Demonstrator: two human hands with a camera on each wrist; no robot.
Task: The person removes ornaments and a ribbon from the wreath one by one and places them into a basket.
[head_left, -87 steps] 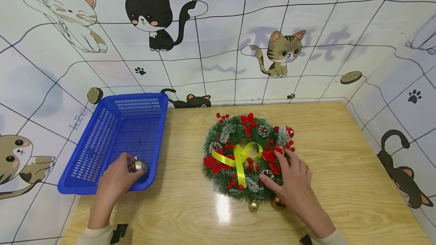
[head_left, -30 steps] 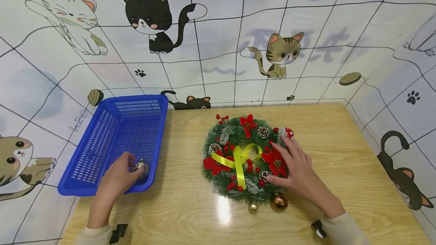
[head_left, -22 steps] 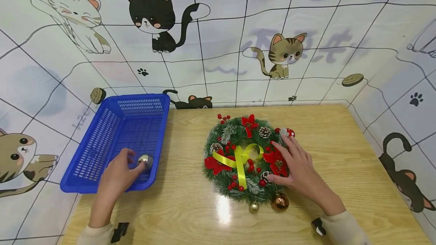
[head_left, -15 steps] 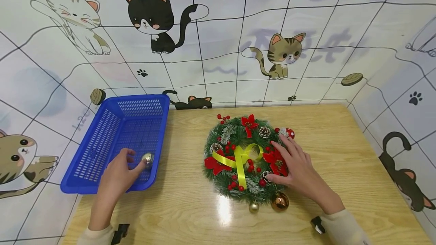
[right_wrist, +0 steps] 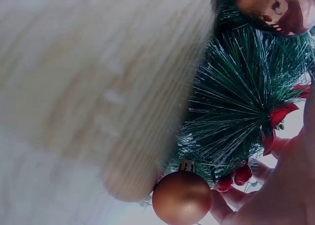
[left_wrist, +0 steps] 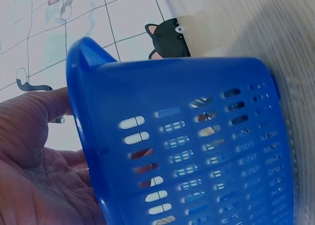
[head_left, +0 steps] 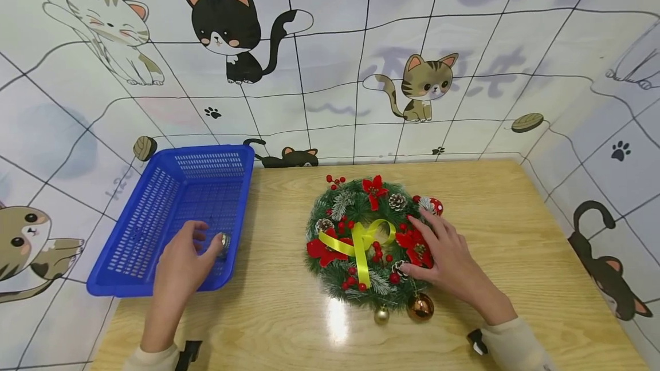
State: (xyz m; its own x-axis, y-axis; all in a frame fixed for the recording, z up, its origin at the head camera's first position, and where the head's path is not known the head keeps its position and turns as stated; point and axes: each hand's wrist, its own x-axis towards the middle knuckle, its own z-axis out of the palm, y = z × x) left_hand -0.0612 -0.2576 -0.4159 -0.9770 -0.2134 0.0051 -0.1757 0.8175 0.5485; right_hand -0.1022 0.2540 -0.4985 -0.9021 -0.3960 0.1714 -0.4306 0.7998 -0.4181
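Observation:
My left hand [head_left: 180, 259] reaches over the near side of a blue plastic basket [head_left: 206, 199], its fingers relaxed and spread with nothing gripped. A small shiny bauble [head_left: 224, 243] lies in the basket by the right wall, partly hidden behind my thumb. In the left wrist view, the fingers pass behind the basket wall [left_wrist: 187, 82]. My right hand [head_left: 456, 265] rests with spread fingers on the right side of a green Christmas wreath [head_left: 378, 285]. The wreath carries a yellow ribbon [head_left: 361, 256], red poinsettias [head_left: 415, 247], pinecones and berries.
A copper bauble [head_left: 420, 307] and a small gold bauble [head_left: 381, 316] hang at the wreath's near edge. In the right wrist view, an orange bauble [right_wrist: 182, 198] shows near my fingers. The wooden table [head_left: 289, 302] meets a cat-printed backdrop [head_left: 335, 73] behind.
My left fingers have come off the bauble, which has shifted right toward the basket wall. My right hand has slid slightly outward since the oldest frame, uncovering the copper bauble and more of the poinsettia.

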